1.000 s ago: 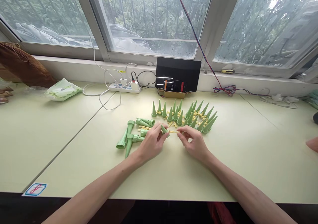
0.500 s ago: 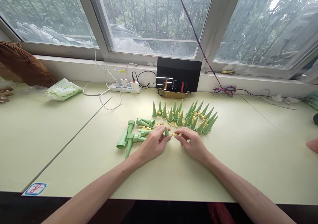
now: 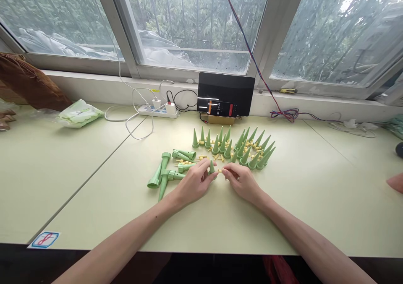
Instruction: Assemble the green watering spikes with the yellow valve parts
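My left hand point(image 3: 198, 177) is closed around a green plastic cone point(image 3: 212, 166), which stands tip up between thumb and fingers. Just to its right, my right hand point(image 3: 239, 178) pinches a small yellow plastic fitting point(image 3: 220, 171) close to the cone's lower part. Whether the fitting touches the cone I cannot tell. Behind both hands, several green cones point(image 3: 227, 150) stand upright with small yellow fittings point(image 3: 218, 157) among them. Left of my left hand lie several green cone pieces point(image 3: 164, 173), some stacked crosswise, with more yellow fittings point(image 3: 185, 162) between them.
A dark tablet point(image 3: 226, 89) with a phone point(image 3: 220, 108) in front leans at the back. A power strip point(image 3: 160, 111) with white cables and a wipes packet point(image 3: 81, 113) are at the back left. Bundled wires point(image 3: 286, 115) lie back right. Another person's hand point(image 3: 396, 183) shows at the right edge.
My right hand has shifted its fingers slightly on the yellow fitting, and its fingertips sit closer together. The left hand keeps the green cone in almost the same place.
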### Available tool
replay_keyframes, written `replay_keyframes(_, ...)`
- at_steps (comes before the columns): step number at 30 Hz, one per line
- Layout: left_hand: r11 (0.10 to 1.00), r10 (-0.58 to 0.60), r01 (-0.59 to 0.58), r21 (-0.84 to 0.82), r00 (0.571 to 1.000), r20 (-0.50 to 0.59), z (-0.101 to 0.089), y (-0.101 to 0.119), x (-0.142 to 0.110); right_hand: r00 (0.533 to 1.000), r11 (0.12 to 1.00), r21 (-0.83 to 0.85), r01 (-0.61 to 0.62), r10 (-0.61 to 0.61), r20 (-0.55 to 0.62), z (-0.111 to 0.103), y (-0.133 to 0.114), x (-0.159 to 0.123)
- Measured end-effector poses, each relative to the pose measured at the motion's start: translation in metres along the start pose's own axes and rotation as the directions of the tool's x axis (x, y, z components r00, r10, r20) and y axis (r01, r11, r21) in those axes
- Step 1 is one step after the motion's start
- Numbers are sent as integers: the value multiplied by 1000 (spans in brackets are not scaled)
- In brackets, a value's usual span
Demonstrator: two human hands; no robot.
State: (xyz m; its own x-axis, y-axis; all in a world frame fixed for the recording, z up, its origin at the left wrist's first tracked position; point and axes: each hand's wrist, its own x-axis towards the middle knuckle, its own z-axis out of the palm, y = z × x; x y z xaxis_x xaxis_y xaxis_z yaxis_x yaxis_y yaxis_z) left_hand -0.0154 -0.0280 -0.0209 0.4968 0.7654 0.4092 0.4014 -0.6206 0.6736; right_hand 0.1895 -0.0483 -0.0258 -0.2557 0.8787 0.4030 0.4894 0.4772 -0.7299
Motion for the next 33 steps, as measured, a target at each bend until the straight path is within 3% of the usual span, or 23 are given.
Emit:
replay_keyframes(22,998,47,-47,32,999,1,-2,2,-1,997,999,-28,-16,19,75,0,1,-1)
replay_keyframes(33,998,15,-15,61,1000,-1,-2,2,0,999,1000,0,20,-20,33,-3,-3,-2)
